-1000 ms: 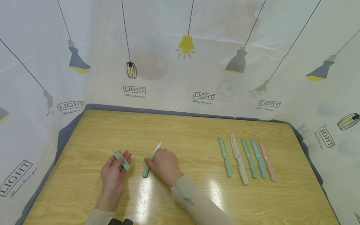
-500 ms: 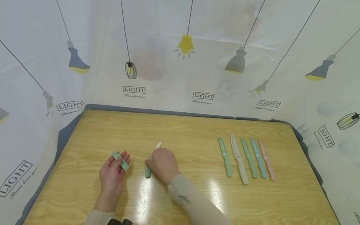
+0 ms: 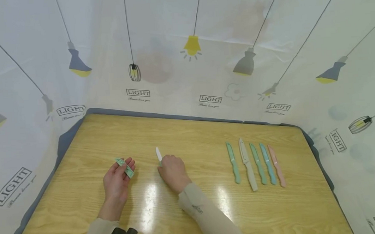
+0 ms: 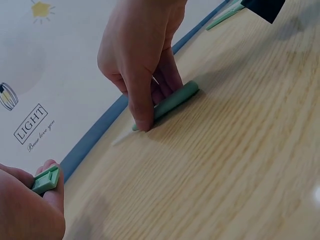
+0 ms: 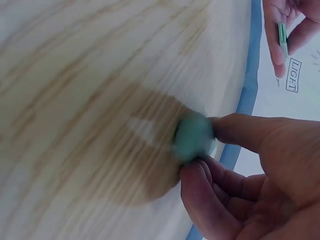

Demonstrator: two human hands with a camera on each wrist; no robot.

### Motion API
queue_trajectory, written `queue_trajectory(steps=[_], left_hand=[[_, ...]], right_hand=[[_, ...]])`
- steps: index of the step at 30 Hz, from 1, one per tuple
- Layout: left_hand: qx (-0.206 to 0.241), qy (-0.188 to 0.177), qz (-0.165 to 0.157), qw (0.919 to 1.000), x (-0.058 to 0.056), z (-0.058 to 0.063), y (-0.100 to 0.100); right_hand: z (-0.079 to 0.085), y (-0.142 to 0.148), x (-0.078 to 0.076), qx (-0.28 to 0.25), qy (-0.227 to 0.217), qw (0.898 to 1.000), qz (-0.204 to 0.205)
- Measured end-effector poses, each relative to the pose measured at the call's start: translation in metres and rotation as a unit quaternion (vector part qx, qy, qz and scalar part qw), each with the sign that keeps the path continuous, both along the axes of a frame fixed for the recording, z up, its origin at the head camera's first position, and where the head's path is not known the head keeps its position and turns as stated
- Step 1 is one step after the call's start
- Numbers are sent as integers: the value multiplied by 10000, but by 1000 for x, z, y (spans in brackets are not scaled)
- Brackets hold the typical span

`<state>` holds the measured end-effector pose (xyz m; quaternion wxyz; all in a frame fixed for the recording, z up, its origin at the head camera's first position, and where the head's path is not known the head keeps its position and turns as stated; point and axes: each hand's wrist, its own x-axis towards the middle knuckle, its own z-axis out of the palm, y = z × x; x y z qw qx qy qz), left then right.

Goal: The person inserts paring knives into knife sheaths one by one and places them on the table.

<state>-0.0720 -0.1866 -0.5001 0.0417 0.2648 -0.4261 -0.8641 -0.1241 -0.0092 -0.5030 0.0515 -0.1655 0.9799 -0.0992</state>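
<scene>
In the head view my left hand, palm up at the table's left side, pinches a small green knife sheath between thumb and fingers. My right hand is to the right of it, its thumb and fingertips gripping a paring knife by the green handle. The white blade points away and slightly left; the hand hides most of the handle from above. In the left wrist view the knife lies low along the tabletop. The right wrist view looks along the green handle end, which is blurred.
On the right of the wooden table several sheathed knives lie in a row: a green one, a larger cream one, another green one, a blue one and a pink one. A printed curtain surrounds the table.
The knife has turned in my right hand: its blade swung from pointing up-right to up-left. My right hand has shifted slightly right. The left hand with the sheath stays nearly in place.
</scene>
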Motion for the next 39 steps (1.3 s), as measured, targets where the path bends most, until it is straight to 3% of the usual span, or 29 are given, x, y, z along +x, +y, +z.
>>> queue_trajectory(steps=[7,22,39], left_hand=[[-6,-19,-56,10000,-1,-1,2],[-125,18,-162,9998,-8,0,15],[-241,325,-896,9952,-16,1,53]], right_hand=[[-2,5,-1,-218,-32,9997,105],[3,38,6,-1180,-503,9914,-247],[21,93,26,-1632,-800,9821,-485]])
